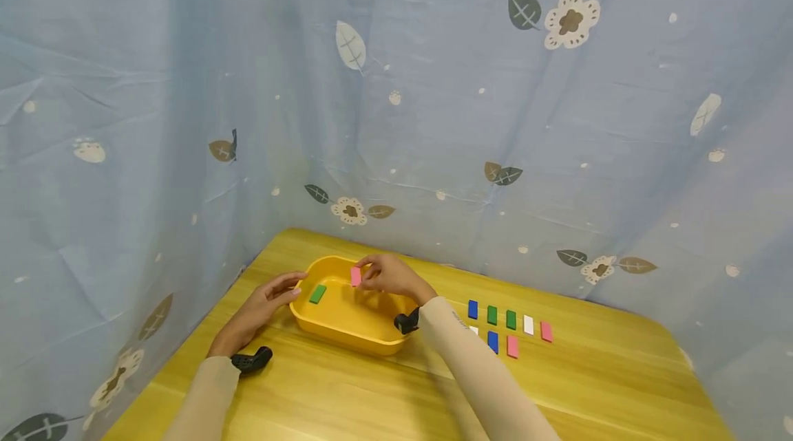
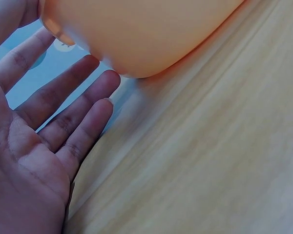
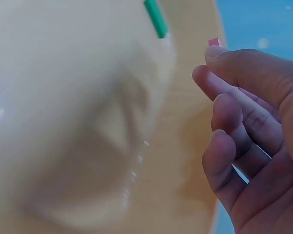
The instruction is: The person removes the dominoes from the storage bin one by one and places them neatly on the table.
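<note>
A yellow plastic bin [image 1: 347,341] stands on the table in the head view, with a green block [image 1: 318,294] lying inside at its left. My right hand [image 1: 389,274] is over the bin's far side and pinches a pink block [image 1: 356,276] between thumb and fingertips. Only a small end of that pink block [image 3: 214,42] shows past the thumb in the right wrist view. My left hand [image 1: 263,305] touches the bin's left rim, its fingers fairly straight and spread. In the left wrist view, the fingertips lie against or close to the bin's outer wall [image 2: 141,39].
To the bin's right, small blocks lie in two rows: blue [image 1: 473,309], green [image 1: 492,315], white [image 1: 529,325] and pink [image 1: 546,331] among them. The right sleeve [image 1: 473,365] partly covers a white one. A patterned blue curtain [image 1: 434,117] surrounds the wooden table [image 1: 322,400].
</note>
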Available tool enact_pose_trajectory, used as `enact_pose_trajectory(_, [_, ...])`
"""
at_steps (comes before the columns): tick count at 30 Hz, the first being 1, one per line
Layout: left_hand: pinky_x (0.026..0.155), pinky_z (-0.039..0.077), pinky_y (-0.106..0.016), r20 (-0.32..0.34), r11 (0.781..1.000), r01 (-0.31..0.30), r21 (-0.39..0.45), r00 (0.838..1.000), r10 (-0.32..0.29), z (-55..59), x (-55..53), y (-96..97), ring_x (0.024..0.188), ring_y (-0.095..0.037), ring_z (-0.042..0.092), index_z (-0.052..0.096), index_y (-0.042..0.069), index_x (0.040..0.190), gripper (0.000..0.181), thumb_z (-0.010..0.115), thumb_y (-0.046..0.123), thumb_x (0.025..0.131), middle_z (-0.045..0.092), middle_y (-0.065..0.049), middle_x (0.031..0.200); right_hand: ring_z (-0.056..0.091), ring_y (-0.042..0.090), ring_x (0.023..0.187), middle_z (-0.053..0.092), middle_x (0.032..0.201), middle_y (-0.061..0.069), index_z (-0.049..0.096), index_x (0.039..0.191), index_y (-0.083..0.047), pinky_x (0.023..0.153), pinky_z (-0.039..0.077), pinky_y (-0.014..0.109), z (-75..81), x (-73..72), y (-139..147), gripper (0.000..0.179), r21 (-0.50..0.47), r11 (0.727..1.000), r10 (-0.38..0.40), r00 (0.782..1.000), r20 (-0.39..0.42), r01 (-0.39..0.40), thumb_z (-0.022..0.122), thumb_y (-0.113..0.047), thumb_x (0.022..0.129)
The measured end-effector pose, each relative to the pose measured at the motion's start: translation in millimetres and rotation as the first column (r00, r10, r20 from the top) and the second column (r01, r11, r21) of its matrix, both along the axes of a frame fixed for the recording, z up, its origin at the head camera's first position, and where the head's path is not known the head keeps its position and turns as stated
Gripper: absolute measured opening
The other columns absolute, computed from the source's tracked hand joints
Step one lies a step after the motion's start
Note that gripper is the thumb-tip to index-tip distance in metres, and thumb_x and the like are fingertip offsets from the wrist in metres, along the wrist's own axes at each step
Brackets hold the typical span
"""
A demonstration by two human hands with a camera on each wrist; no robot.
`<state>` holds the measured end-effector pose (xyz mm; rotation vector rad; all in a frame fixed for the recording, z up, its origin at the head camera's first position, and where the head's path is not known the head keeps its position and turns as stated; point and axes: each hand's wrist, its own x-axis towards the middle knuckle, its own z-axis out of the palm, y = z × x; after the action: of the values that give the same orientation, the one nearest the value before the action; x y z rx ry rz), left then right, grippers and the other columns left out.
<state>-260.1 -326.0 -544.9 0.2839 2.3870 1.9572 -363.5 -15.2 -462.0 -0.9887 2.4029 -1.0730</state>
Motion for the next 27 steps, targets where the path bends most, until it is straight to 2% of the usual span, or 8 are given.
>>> enact_pose_trajectory(3, [0.106, 0.040, -0.019, 0.011, 1.000, -0.007, 0.001, 1.000, 0.007, -0.2, 3.8, -3.4, 0.148, -0.033, 0.033, 0.049, 0.021, 0.153, 0.053, 0.061, 0.039, 0.104, 0.039, -0.008, 0.160, 0.073, 0.036, 0.091, 0.077, 0.096, 0.001, 0.065, 0.135, -0.007, 0.069, 0.059, 0.030, 8.2, 2.1, 8.8, 0.045, -0.020, 1.000, 0.013, 1.000, 0.003, -0.013, 0.079, -0.015, 0.093])
enact_pose_trajectory(6, [0.103, 0.038, -0.014, 0.017, 1.000, -0.020, 0.002, 1.000, 0.020, -0.3, 5.6, -5.0, 0.148, -0.032, 0.032, 0.049, 0.021, 0.153, 0.053, 0.061, 0.039, 0.105, 0.039, -0.007, 0.160, 0.073, 0.033, 0.091, 0.077, 0.096, -0.001, 0.065, 0.137, -0.009, 0.069, 0.059, 0.031, 14.2, 3.5, 18.8, 0.047, -0.016, 1.000, 0.011, 0.999, -0.038, -0.012, 0.079, -0.019, 0.093])
enact_pose_trajectory(9, [0.103, 0.038, -0.013, 0.003, 1.000, -0.025, -0.004, 1.000, 0.025, -0.5, 5.7, -5.3, 0.147, -0.032, 0.033, 0.048, 0.020, 0.153, 0.053, 0.060, 0.039, 0.105, 0.039, -0.008, 0.160, 0.073, 0.032, 0.089, 0.077, 0.096, -0.002, 0.065, 0.137, -0.010, 0.070, 0.060, 0.035, 17.1, 5.0, 30.8, 0.046, -0.019, 1.000, 0.006, 0.998, -0.064, -0.007, 0.079, -0.020, 0.093])
enact_pose_trajectory(14, [0.100, 0.039, -0.011, -0.003, 1.000, -0.027, 0.000, 1.000, 0.027, -0.1, 5.6, -4.5, 0.146, -0.030, 0.035, 0.050, 0.021, 0.152, 0.052, 0.061, 0.038, 0.105, 0.040, -0.006, 0.159, 0.072, 0.038, 0.089, 0.077, 0.096, -0.002, 0.065, 0.137, -0.010, 0.070, 0.060, 0.045, 17.9, 9.4, 54.1, 0.046, -0.049, 0.999, -0.011, 0.999, -0.051, 0.009, 0.079, -0.020, 0.094])
enact_pose_trajectory(22, [0.100, 0.040, -0.010, -0.021, 1.000, -0.015, -0.012, 1.000, 0.015, 0.4, 4.3, -0.7, 0.143, -0.024, 0.039, 0.050, 0.018, 0.153, 0.052, 0.060, 0.036, 0.105, 0.041, -0.010, 0.158, 0.070, 0.026, 0.076, 0.076, 0.095, -0.005, 0.065, 0.137, -0.013, 0.071, 0.058, 0.056, 17.6, 18.1, 90.0, 0.046, -0.075, 0.996, -0.060, 0.997, -0.042, 0.057, 0.079, -0.022, 0.094])
enact_pose_trajectory(27, [0.099, 0.039, -0.010, -0.022, 1.000, -0.009, -0.014, 1.000, 0.008, -0.4, 1.8, 2.5, 0.143, -0.025, 0.039, 0.048, 0.016, 0.154, 0.052, 0.059, 0.035, 0.106, 0.040, -0.012, 0.159, 0.066, 0.021, 0.067, 0.076, 0.096, -0.006, 0.066, 0.137, -0.016, 0.066, 0.059, 0.049, 17.7, 23.8, 111.2, 0.045, -0.065, 0.993, -0.099, 0.993, -0.059, 0.095, 0.079, -0.022, 0.094])
